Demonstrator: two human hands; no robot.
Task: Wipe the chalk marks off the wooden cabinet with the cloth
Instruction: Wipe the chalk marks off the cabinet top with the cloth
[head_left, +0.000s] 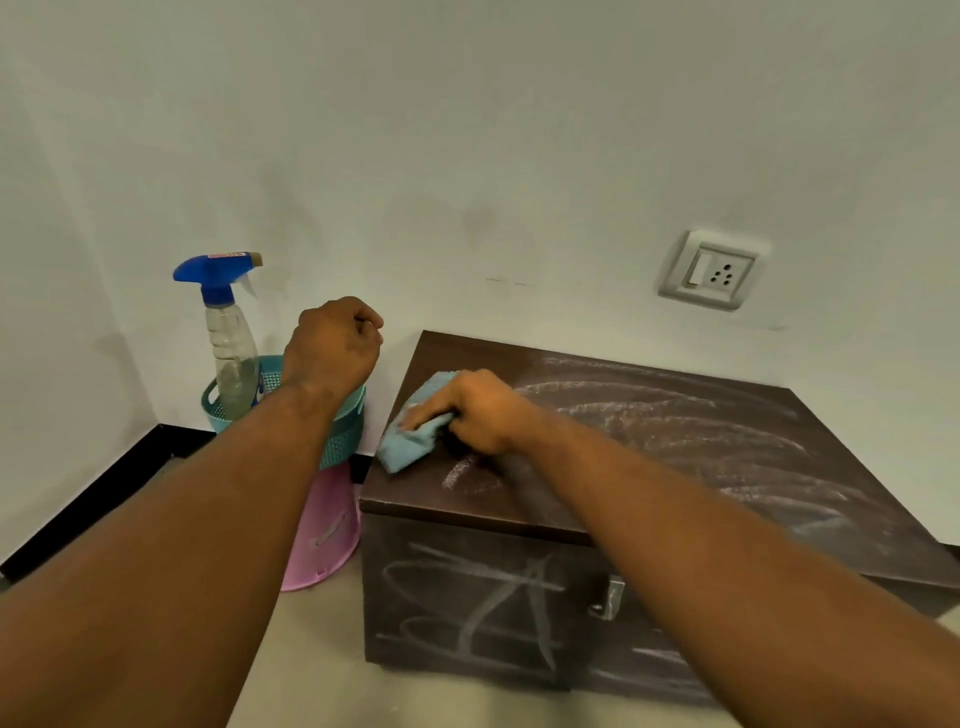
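A dark brown wooden cabinet (675, 467) stands low against the wall. White chalk smears cover its top (675, 415), and chalk scribbles (483, 608) mark its front face. My right hand (478, 410) presses a light blue cloth (410, 441) flat on the top near the left edge. My left hand (332, 348) hovers as a closed fist above the basket to the cabinet's left, holding nothing visible.
A spray bottle (231, 338) with a blue trigger stands in a teal basket (343, 431), which sits on an upturned pink basket (322, 530) left of the cabinet. A wall socket (714, 270) is above the cabinet. A black skirting (93, 509) runs along the left wall.
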